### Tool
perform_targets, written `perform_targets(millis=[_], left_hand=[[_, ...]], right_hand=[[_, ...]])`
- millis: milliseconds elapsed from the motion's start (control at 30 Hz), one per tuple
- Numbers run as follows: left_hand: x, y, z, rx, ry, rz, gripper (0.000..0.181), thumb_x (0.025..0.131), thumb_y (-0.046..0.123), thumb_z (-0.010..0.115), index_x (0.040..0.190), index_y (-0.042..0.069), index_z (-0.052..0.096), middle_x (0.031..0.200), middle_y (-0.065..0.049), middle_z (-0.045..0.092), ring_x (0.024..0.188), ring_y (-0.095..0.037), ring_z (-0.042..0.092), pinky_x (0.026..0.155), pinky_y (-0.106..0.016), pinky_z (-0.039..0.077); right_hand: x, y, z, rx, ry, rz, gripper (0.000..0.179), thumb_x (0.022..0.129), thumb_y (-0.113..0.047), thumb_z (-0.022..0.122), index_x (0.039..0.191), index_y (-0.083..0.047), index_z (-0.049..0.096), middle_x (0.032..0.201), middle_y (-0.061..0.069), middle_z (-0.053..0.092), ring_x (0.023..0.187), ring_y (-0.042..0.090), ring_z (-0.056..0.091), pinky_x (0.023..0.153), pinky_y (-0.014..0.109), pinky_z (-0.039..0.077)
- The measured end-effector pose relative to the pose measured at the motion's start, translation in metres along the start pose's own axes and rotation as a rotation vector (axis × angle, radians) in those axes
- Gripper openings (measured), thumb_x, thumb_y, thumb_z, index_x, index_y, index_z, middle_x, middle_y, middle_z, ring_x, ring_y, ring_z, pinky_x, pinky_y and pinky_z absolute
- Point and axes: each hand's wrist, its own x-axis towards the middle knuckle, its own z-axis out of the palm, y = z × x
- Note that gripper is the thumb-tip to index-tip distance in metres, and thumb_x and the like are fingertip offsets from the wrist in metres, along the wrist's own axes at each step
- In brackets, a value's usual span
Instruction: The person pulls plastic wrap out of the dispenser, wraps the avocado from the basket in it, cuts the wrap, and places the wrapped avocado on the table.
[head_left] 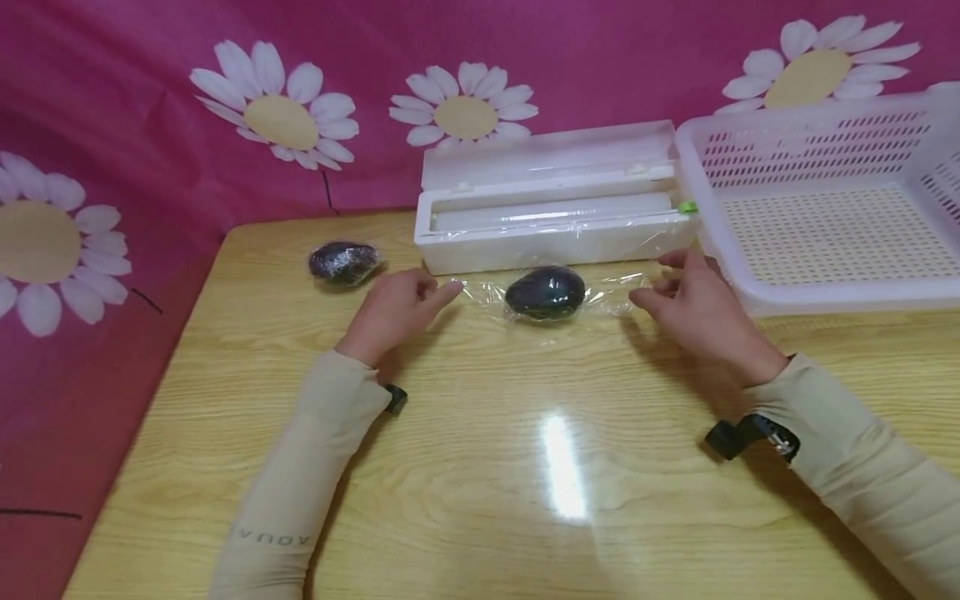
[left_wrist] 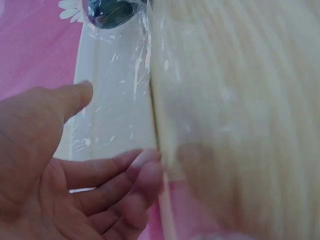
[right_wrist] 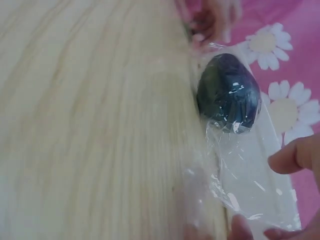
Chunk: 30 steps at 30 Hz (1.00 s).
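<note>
A dark avocado lies on the table inside clear cling film, whose loose ends spread out to both sides. At the film's left end is my left hand, its thumb held apart from the loosely bent fingers in the left wrist view. My right hand is by the other end; the right wrist view shows a gap between its thumb and fingers. Whether either hand touches the film is unclear. Another film-wrapped dark avocado sits behind my left hand.
Behind the avocado stands a white cling film box, lid raised, with a film roll inside and a green tab at its right end. A white perforated basket is at the right. Pink flowered cloth hangs beyond the wooden table.
</note>
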Motion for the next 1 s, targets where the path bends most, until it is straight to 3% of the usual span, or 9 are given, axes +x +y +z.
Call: perform_targets(millis=[100,200,333,467,833,1000], left_hand=[[0.004,0.003,0.004,-0.014,0.01,-0.006,0.051,0.093,0.062,0.05,0.094,0.013,0.062,0.084,-0.003,0.06,0.079,-0.021,0.053,0.072,-0.031,0.042],[0.009,0.005,0.006,-0.043,0.005,-0.015,0.048,0.092,0.062,0.05,0.091,0.015,0.062,0.082,-0.003,0.059,0.078,-0.02,0.052,0.071,-0.03,0.04],[0.014,0.008,0.008,-0.098,-0.023,-0.038,0.051,0.091,0.064,0.051,0.104,0.017,0.067,0.098,-0.004,0.066,0.092,-0.021,0.058,0.084,-0.035,0.046],[0.016,0.009,0.011,-0.176,-0.053,-0.054,0.053,0.089,0.064,0.055,0.113,0.018,0.063,0.11,-0.004,0.065,0.104,-0.021,0.059,0.093,-0.038,0.048],[0.018,0.019,0.021,-0.422,-0.092,0.046,0.036,0.087,0.049,0.067,0.094,0.015,0.057,0.098,-0.003,0.061,0.089,-0.019,0.055,0.078,-0.032,0.046],[0.016,0.026,0.023,-0.495,-0.121,0.08,0.033,0.088,0.045,0.068,0.092,0.015,0.056,0.102,-0.002,0.065,0.091,-0.018,0.056,0.079,-0.031,0.048]], right_hand=[[0.005,0.006,0.001,0.134,-0.006,0.053,0.08,0.092,-0.035,0.063,0.148,0.003,0.021,0.142,0.027,0.043,0.129,0.038,0.049,0.106,0.05,0.042],[0.009,0.011,0.003,0.283,-0.017,0.103,0.081,0.092,-0.036,0.063,0.151,-0.001,0.018,0.146,0.017,0.044,0.128,0.023,0.048,0.107,0.038,0.041],[0.016,0.014,0.007,0.477,-0.052,0.121,0.073,0.092,-0.029,0.066,0.146,-0.003,0.024,0.125,-0.002,0.056,0.104,0.0,0.054,0.089,0.017,0.047],[0.021,0.013,0.01,0.598,-0.076,0.078,0.06,0.089,-0.017,0.069,0.134,-0.003,0.033,0.104,-0.011,0.062,0.09,-0.004,0.06,0.074,0.017,0.051],[0.023,0.001,0.02,0.573,-0.08,0.026,0.045,0.082,-0.019,0.078,0.117,-0.017,0.049,0.084,-0.016,0.068,0.085,0.003,0.067,0.078,0.021,0.047],[0.024,-0.002,0.022,0.438,-0.049,-0.051,0.037,0.079,-0.023,0.082,0.104,-0.012,0.057,0.084,-0.015,0.062,0.083,0.006,0.059,0.075,0.021,0.045]])
